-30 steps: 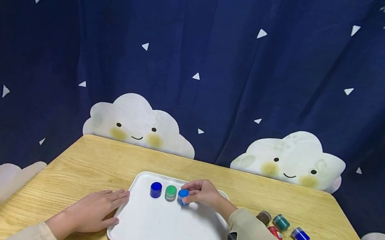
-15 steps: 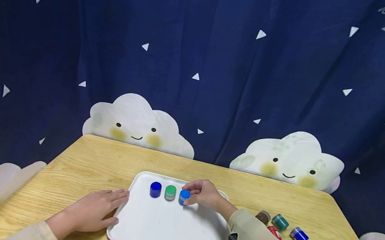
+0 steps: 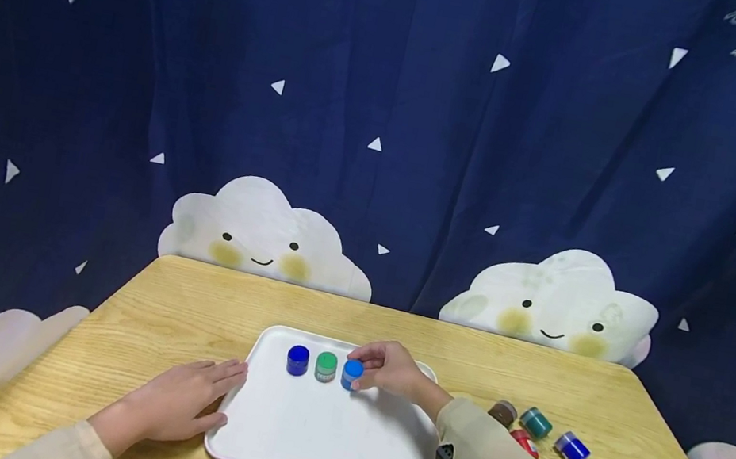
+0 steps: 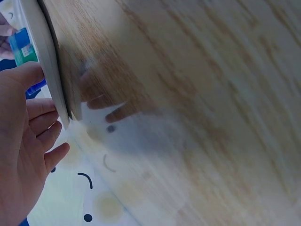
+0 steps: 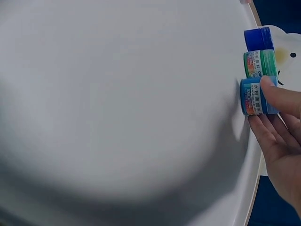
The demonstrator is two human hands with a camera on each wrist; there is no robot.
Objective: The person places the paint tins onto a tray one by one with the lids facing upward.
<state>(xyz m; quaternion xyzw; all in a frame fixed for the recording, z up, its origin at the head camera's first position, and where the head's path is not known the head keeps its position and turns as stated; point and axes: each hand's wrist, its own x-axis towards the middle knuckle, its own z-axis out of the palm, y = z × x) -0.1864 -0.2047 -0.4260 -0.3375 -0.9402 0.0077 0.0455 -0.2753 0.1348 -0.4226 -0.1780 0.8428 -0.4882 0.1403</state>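
Head view shows the right hand (image 3: 392, 370) at about 12 o'clock on the white tray (image 3: 319, 446), its fingers (image 5: 275, 94) curled around the light blue jar (image 3: 351, 375), which stands upright on the tray at the 3 o'clock end of a row with the green jar (image 3: 326, 367) and the dark blue jar (image 3: 297, 360). At 9 o'clock the left hand (image 3: 181, 405) lies flat on the desk (image 3: 182, 304), its fingers straight and relaxed, touching the tray's rim and holding nothing. Toward 3 o'clock, well apart from the tray, a cluster of small jars (image 3: 537, 437) sits on the desk.
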